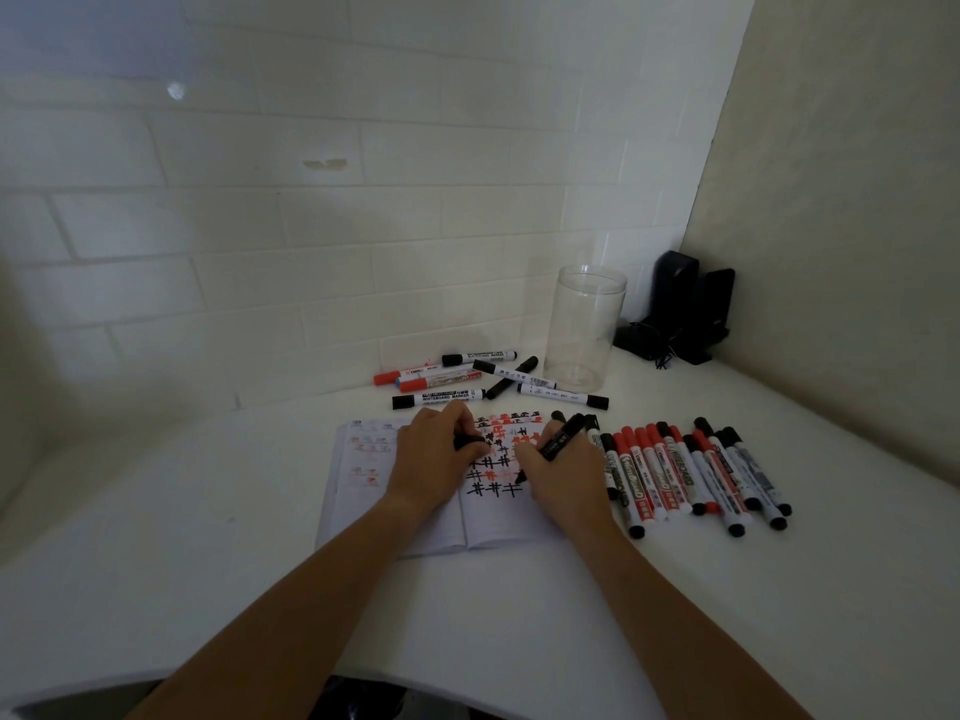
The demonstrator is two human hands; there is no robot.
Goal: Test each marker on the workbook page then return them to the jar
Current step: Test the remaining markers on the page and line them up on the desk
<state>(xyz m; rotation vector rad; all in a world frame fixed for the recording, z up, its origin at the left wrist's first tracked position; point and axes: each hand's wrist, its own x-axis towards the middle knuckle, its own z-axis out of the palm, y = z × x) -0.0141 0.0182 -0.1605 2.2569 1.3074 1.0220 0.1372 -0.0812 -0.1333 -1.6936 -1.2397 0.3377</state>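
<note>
While the left hand (439, 452) rests on the open workbook (415, 491) pinching a black cap (467, 440), the right hand (558, 472) grips a black marker (553, 445), tip on the right page among red and black marks. The clear jar (584, 327) stands behind, near loose markers (691, 470).

One open workbook (405, 511) lies on the table (208, 589), and one clear jar (584, 330) stands behind it. Seven markers (452, 398) lie in the far cluster. The row of markers (691, 470) to the right overlaps too much for an exact count, roughly a dozen. One black marker (558, 440) is in the right hand (563, 472), one cap (467, 442) in the left hand (436, 459). Two dark objects (691, 309) stand in the corner
</note>
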